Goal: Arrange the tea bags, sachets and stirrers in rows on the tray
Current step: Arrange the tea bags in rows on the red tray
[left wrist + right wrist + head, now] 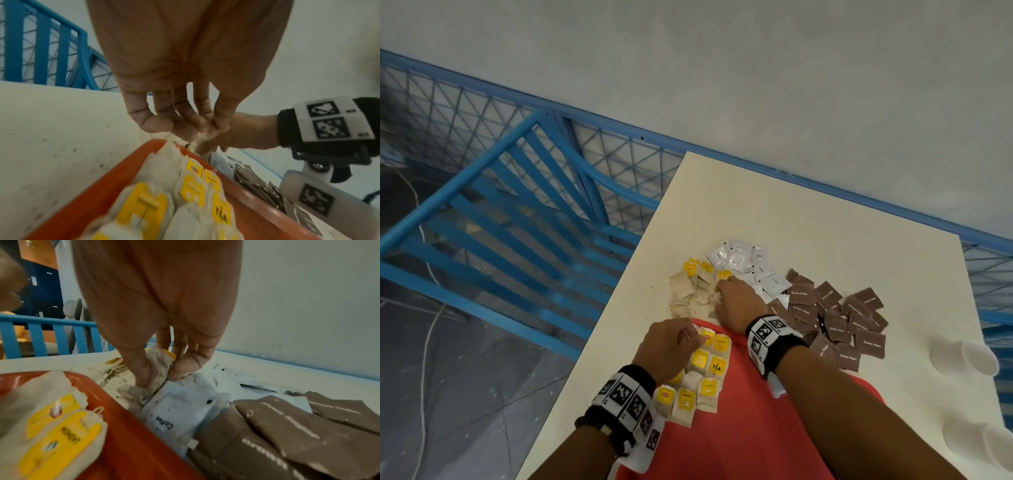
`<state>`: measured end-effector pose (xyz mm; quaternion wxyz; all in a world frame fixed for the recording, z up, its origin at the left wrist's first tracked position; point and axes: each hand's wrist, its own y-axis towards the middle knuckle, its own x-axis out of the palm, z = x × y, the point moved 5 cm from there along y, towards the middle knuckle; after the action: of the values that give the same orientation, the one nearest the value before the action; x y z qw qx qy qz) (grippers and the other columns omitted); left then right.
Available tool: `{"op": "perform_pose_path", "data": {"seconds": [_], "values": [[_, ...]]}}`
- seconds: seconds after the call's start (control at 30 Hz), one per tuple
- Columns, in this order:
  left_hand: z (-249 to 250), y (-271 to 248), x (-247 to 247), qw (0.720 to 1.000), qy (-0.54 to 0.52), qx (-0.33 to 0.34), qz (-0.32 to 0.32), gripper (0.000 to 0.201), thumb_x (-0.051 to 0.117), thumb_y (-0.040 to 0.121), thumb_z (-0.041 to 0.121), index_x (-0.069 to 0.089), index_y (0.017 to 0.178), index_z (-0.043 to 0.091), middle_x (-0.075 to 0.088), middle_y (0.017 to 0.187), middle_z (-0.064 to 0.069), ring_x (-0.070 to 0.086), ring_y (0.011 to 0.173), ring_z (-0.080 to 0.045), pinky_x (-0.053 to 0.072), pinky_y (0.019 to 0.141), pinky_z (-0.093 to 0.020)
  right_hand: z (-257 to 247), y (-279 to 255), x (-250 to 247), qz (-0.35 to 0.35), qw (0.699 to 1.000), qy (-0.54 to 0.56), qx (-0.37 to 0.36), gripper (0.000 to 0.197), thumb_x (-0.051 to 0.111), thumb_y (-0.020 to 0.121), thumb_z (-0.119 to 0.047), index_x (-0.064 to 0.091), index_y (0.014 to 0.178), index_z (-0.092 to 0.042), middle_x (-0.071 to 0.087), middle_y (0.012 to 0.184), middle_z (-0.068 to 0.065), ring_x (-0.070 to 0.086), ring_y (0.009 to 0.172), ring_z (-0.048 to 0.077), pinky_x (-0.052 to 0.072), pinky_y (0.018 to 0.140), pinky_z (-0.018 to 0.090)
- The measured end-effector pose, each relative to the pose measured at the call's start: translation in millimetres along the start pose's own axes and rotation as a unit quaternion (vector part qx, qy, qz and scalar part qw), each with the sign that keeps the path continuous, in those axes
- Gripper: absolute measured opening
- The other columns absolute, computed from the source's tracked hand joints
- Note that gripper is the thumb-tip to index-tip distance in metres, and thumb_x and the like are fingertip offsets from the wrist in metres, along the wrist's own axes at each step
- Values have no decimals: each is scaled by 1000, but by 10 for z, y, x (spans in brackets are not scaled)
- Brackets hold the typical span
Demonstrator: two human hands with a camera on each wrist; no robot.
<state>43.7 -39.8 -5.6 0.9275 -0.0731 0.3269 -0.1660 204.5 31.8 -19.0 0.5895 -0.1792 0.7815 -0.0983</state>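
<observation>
A red tray (739, 428) lies at the table's near edge, with yellow-tagged tea bags (709, 377) in rows on its left part. My left hand (695, 337) is over the tray's far left corner. Its curled fingertips (185, 129) pinch the far edge of the farthest tea bag (164, 155). My right hand (719, 291) is on the loose tea bag pile (685, 291) just beyond the tray. In the right wrist view its thumb and fingers (144, 369) pinch one crumpled tea bag (160, 360). White coffee sachets (739, 260) and brown sugar sachets (842, 325) lie loose to the right. I see no stirrers.
White paper cups (969, 356) lie near the table's right edge, and more cups (979, 442) lie closer to me. A blue metal railing (517, 205) runs beside the table's left edge. A grey wall stands behind the table. Tea dust speckles the table top (61, 138).
</observation>
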Motion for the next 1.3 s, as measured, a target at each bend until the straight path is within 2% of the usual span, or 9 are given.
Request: {"op": "perform_pose_path", "data": {"seconds": [0.4, 0.6, 0.7, 0.8, 0.87, 0.93, 1.03, 1.13, 1.3], "values": [[128, -48, -82, 995, -101, 4, 22, 32, 68, 89, 35, 56, 66, 16, 47, 55, 7, 42, 56, -4, 40, 58, -22, 547, -485, -790, 153, 948, 274, 46, 14, 74, 81, -15, 73, 94, -22, 69, 84, -12, 60, 72, -1, 44, 64, 9], [528, 17, -39, 975, -218, -33, 14, 30, 63, 93, 40, 65, 80, 13, 69, 73, 1, 64, 67, -7, 49, 67, -29, 622, -956, -1117, 179, 908, 375, 54, 13, 78, 80, -17, 74, 89, -25, 72, 85, -8, 62, 69, 3, 49, 64, 14], [796, -8, 67, 918, -378, -119, -9, 43, 55, 91, 55, 66, 106, 16, 72, 101, -3, 70, 91, -20, 56, 77, -40, 461, -1246, -1157, 178, 912, 368, 17, 12, 78, 81, -17, 73, 91, -24, 72, 85, -7, 63, 72, 6, 51, 67, 19], [1084, -99, 300, 793, -570, -175, -124, 61, 48, 90, 66, 65, 114, 13, 70, 98, -3, 65, 90, -22, 59, 83, -46, 190, -1505, -1037, 206, 933, 288, -57, 12, 74, 82, -17, 73, 92, -23, 69, 82, -8, 58, 72, 0, 43, 65, 11], [1249, -215, 430, 722, -644, -166, -193, 62, 44, 95, 63, 68, 116, 9, 66, 103, -12, 61, 94, -24, 57, 84, -42, -16, -1652, -873, 210, 952, 195, -105, 13, 63, 82, -20, 69, 92, -26, 67, 86, -11, 54, 79, 1, 42, 70, 17], [1254, -309, 528, 697, -666, -183, -194, 51, 49, 100, 46, 66, 120, 3, 66, 112, -17, 64, 102, -26, 50, 96, -39, -129, -1813, -723, 204, 961, 139, -126, 15, 53, 84, -21, 65, 93, -24, 63, 89, -8, 47, 86, 10, 43, 76, 26], [1099, -379, 610, 728, -636, -201, -158, 33, 60, 98, 29, 69, 107, -2, 66, 105, -20, 66, 90, -26, 50, 89, -36, -184, -2032, -608, 169, 972, 100, -130, 21, 51, 84, -24, 60, 103, -25, 61, 100, -7, 41, 93, 12, 45, 84, 33], [996, -413, 648, 760, -604, -191, -146, 36, 76, 85, 27, 62, 100, -2, 56, 93, -18, 59, 73, -24, 48, 67, -30, -190, -2252, -646, 152, 968, 122, -161, 33, 55, 85, -29, 60, 118, -29, 64, 112, -12, 48, 99, 6, 39, 93, 21], [1153, -602, 534, 828, -511, -122, -198, 22, 70, 88, 17, 67, 94, -4, 65, 80, -24, 64, 54, -22, 53, 46, -24, 184, -2401, -1047, 286, 915, 282, -44, 13, 69, 82, -34, 70, 95, -37, 66, 87, -24, 58, 81, -5, 39, 70, 5]]}}
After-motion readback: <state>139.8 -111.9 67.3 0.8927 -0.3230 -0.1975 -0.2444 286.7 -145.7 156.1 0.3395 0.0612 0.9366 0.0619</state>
